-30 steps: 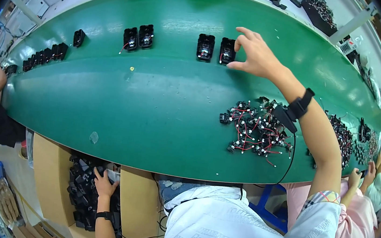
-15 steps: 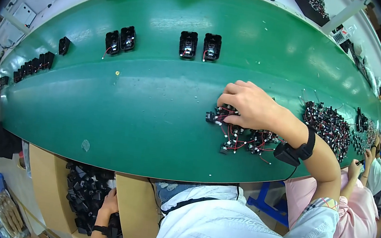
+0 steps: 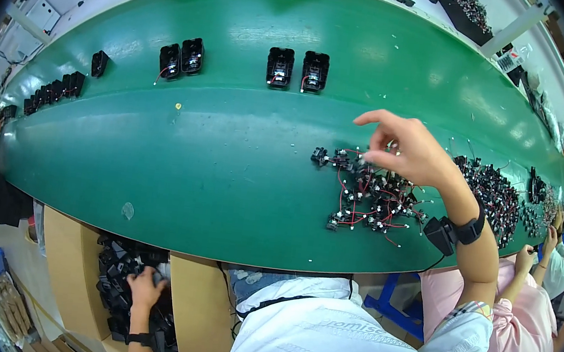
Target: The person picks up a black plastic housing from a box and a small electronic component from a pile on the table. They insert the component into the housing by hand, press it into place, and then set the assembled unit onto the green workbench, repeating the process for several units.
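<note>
My right hand (image 3: 414, 149) hovers over the near-right part of the table, thumb and index finger spread and nothing seen between them. Beneath and beside it lies a tangled pile of small black parts with red wires and white plugs (image 3: 380, 201). Down at the lower left, my left hand (image 3: 145, 290) reaches into a cardboard box (image 3: 201, 306). Its fingers are apart over a heap of black plastic shells (image 3: 120, 283), and no shell is seen lifted in it.
On the green table (image 3: 239, 185), two black housings with wired parts (image 3: 280, 68) stand at the back middle, more at the left. A larger heap of wired parts (image 3: 492, 193) lies to the right. People sit at both sides; a pink-clothed person (image 3: 523, 315) is close at my right.
My right hand has risen off the wired parts and moved right, its fingers opening. In the box, my left hand has shifted left from the cardboard wall onto the shells.
</note>
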`<state>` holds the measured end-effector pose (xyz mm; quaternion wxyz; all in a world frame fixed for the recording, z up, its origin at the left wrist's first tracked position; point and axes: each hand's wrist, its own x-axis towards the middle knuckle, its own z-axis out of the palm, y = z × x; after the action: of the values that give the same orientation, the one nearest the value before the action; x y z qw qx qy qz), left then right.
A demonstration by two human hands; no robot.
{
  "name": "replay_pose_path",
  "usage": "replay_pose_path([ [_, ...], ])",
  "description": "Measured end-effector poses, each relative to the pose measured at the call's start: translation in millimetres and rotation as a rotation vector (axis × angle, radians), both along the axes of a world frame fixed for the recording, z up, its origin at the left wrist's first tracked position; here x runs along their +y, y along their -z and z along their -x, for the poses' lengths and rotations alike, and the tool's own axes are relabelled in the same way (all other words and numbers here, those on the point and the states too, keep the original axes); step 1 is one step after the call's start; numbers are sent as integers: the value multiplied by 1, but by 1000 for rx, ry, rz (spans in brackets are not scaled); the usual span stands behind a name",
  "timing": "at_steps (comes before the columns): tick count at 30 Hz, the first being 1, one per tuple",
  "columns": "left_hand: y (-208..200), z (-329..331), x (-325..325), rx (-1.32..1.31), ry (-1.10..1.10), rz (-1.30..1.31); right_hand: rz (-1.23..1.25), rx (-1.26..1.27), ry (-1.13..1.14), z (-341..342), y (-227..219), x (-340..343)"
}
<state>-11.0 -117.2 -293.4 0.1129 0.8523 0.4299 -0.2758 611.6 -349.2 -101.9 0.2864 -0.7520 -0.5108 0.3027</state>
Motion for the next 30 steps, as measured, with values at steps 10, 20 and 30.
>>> replay_pose_path([
  [10, -125, -124, -33, -1476, -713, 369, -255, 10, 74, 61, -3, 3],
  [20, -126, -288, -94, -1450, -535, 663, -376, -315, 274, 101, 33, 2],
  [30, -113, -353, -100, -1303, 55, 177, -168, -308, -14, 115, 65, 16],
])
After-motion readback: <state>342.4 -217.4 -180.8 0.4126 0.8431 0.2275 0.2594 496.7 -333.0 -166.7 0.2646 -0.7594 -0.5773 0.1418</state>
